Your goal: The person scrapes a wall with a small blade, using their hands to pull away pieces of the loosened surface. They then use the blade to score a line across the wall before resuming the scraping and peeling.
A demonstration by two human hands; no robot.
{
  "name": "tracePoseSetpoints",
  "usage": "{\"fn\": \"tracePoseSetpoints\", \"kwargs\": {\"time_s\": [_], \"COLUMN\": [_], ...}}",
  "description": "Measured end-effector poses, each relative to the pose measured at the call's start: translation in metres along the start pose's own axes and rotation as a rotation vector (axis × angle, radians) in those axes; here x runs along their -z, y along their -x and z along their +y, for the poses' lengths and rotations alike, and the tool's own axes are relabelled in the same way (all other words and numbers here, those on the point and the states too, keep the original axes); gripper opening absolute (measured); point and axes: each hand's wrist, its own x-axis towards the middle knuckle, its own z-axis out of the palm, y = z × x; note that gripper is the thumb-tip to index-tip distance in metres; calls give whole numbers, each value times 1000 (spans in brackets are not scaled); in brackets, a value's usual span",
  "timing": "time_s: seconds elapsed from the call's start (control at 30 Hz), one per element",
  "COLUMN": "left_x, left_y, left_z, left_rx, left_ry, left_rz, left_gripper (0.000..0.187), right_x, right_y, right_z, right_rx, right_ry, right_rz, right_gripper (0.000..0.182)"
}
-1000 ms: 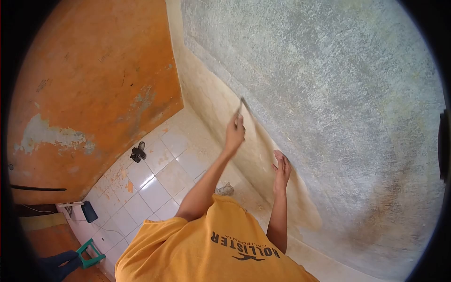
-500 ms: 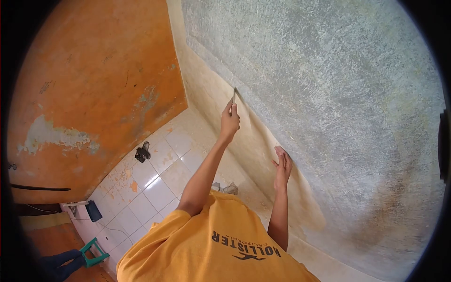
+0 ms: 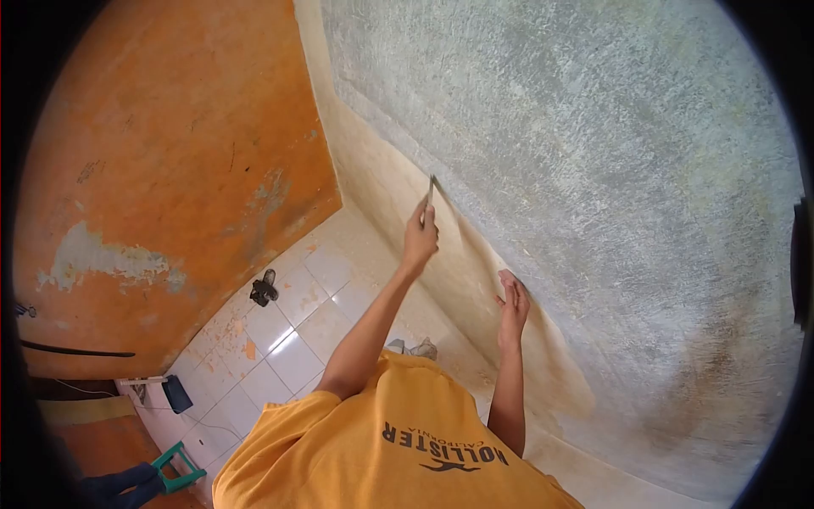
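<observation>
My left hand (image 3: pixel 420 240) is closed around a thin scraper (image 3: pixel 430 193), whose tip touches the wall along the border between the rough grey surface (image 3: pixel 593 170) and the smoother cream band (image 3: pixel 377 157). Lower and to the right, my right hand (image 3: pixel 513 310) rests against the same border with its fingers stretched out and nothing visible in it. A raised, shadowed edge of the cream layer (image 3: pixel 479 242) runs between the two hands.
An orange wall (image 3: pixel 186 127) with peeled patches stands at the left. Dark objects (image 3: pixel 264 288) and orange flakes lie on the tiled floor (image 3: pixel 288 356). At the lower left are a dark blue dustpan-like object (image 3: pixel 177 394), a green stool (image 3: pixel 180 468) and another person's legs (image 3: pixel 123 485).
The view has shifted slightly. My left hand and the scraper sit a little lower and further right, with the scraper tilted differently. My right hand stays against the wall.
</observation>
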Motion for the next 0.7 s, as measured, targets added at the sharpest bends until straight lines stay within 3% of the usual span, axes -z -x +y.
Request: {"fn": "tracePoseSetpoints", "kwargs": {"time_s": [0.13,0.23,0.43,0.57,0.7], "left_x": [11,29,-30,-4,-7], "left_y": [-34,-38,40,-36,-21], "left_z": [9,15,-4,-2,11], "left_rx": [-12,42,35,-75,-43], "left_ry": [18,82,38,-38,1], "left_rz": [103,6,-11,207,136], "left_gripper": [49,49,49,47,47], "right_x": [8,14,13,27,47], "right_y": [2,4,10,17,14], "right_z": [-2,-5,1,1,4], "right_rx": [2,-1,-24,-12,-13], "right_ry": [14,27,-7,37,39], "right_rz": [-6,-8,9,-37,-23], "right_gripper": [43,43,45,47,47]}}
